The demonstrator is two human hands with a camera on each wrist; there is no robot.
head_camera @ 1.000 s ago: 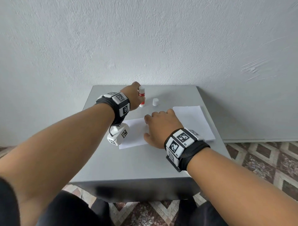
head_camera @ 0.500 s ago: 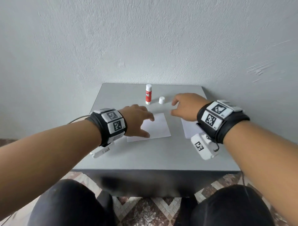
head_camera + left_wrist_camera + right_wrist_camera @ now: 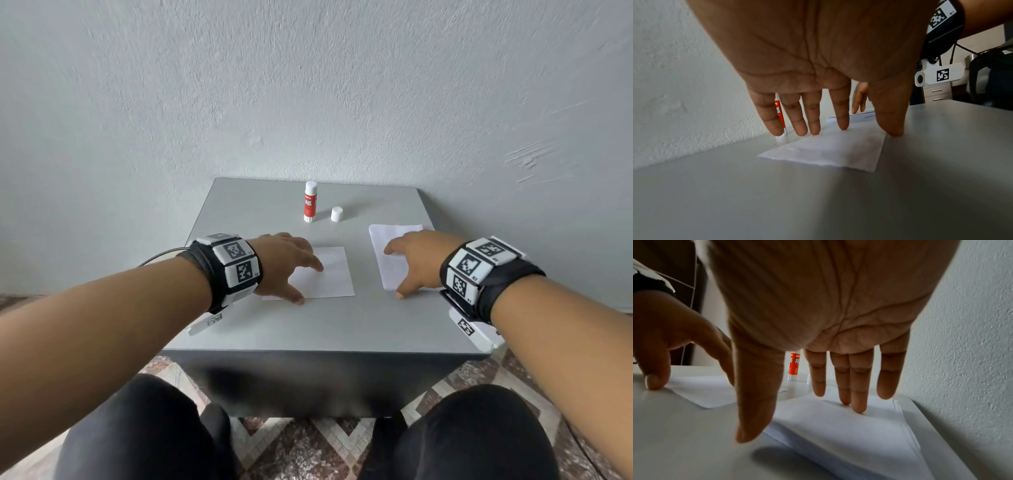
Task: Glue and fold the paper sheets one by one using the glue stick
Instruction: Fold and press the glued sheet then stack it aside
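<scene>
A red-and-white glue stick stands upright and uncapped at the back of the grey table, its white cap beside it on the right. A folded white sheet lies mid-table. My left hand rests on its left part with straight spread fingers, thumb at the near edge. A stack of white sheets lies on the right. My right hand lies flat on that stack, its fingertips touching the top sheet.
A white textured wall rises directly behind the table. The table's front edge is close to my knees. Patterned floor tiles show below. In the left wrist view a drawer unit stands off to the right.
My left hand let go of the glue stick, left standing at the back, and came down onto the folded sheet. My right hand moved from that sheet right onto the stack.
</scene>
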